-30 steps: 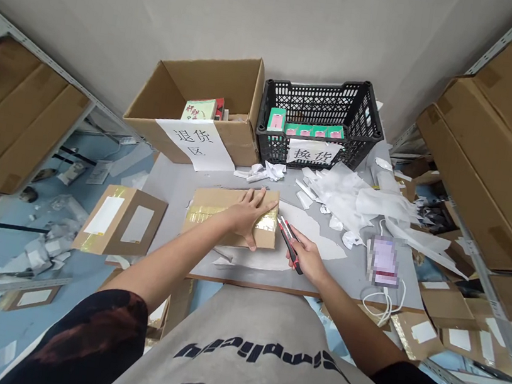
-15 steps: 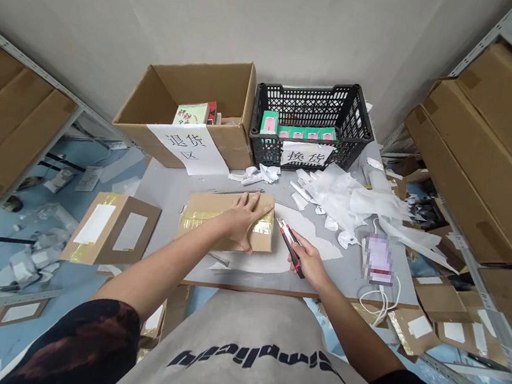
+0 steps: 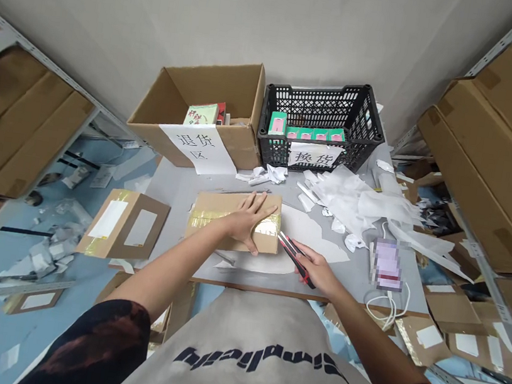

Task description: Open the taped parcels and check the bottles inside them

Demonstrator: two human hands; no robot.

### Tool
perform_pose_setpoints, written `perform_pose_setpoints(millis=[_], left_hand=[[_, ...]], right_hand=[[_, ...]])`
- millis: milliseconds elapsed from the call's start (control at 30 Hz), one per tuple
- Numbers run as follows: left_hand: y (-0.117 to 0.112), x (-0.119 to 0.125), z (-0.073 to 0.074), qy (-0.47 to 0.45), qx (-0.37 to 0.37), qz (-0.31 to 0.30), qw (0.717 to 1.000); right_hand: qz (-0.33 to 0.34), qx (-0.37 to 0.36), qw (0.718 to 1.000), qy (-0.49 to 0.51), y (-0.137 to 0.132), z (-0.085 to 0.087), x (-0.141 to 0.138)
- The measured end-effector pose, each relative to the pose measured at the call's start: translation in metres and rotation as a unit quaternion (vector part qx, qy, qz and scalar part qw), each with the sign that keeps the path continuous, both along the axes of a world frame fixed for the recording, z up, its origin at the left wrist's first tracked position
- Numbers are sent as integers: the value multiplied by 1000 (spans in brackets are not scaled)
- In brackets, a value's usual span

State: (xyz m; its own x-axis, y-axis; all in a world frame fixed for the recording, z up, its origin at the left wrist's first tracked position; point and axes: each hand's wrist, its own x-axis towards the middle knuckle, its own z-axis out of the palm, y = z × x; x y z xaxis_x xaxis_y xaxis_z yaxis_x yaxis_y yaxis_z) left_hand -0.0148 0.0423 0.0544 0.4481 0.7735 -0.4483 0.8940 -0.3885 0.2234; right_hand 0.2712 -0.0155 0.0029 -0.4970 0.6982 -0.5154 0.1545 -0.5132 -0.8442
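A taped cardboard box (image 3: 216,202) lies flat on the grey table, a strip of shiny yellowish tape running along its top. Across its upper face rests my left hand (image 3: 248,222), fingers spread, pressing on the cardboard near the right end. My right hand (image 3: 314,267) is closed around a red and black utility knife (image 3: 297,256). The knife's tip points up and left, at or close to the right end of the box; I cannot tell whether it touches. Beneath the box lies a pale torn sheet (image 3: 312,232).
Behind stand an open carton (image 3: 204,83) with a paper sign and a black crate (image 3: 324,112) holding green boxes. Crumpled white wrapping (image 3: 354,199) and a phone (image 3: 387,264) on a cable lie to the right. Another carton (image 3: 125,224) sits at the left table edge.
The view has shifted, so everything appears slightly farther right. The knife has tilted flatter, its tip now nearer the box's right end. My left hand stays on the box.
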Motion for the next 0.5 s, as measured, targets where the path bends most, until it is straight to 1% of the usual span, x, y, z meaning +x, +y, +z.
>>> perform_pose_setpoints(millis=[33,67,133,167,233,267,300,367,400,467,500], left_hand=[[-1,-1,0,-12,2,0,1000],[-2,-3,1,-25,7,0,1000],[-13,-7,3,-53,23,6,998],[-22,-9,4,-68,36,15,997],[-53,-15,5,-106,74,54,990],[-73,-18,5,-132,100,86,982],[-95,-21,2,-161,124,132,970],[-140,-26,-7,-211,156,259,929],[-161,-29,-13,-227,153,319,907],[-189,-33,-29,-263,83,378,884],[-196,-34,-38,-284,32,399,872]], right_hand=[[3,-4,1000,-6,-2,0,8],[-9,-2,1000,-14,-3,0,14],[-65,25,997,-35,-2,-1,19],[-98,48,993,-45,1,-1,17],[-134,105,983,-69,11,-1,5],[-138,137,978,-80,18,0,-4],[-136,172,972,-88,26,3,-15],[-118,239,959,-93,44,12,-40],[-106,266,954,-91,54,17,-53],[-80,282,950,-106,73,30,-78],[-72,278,950,-120,81,36,-89]])
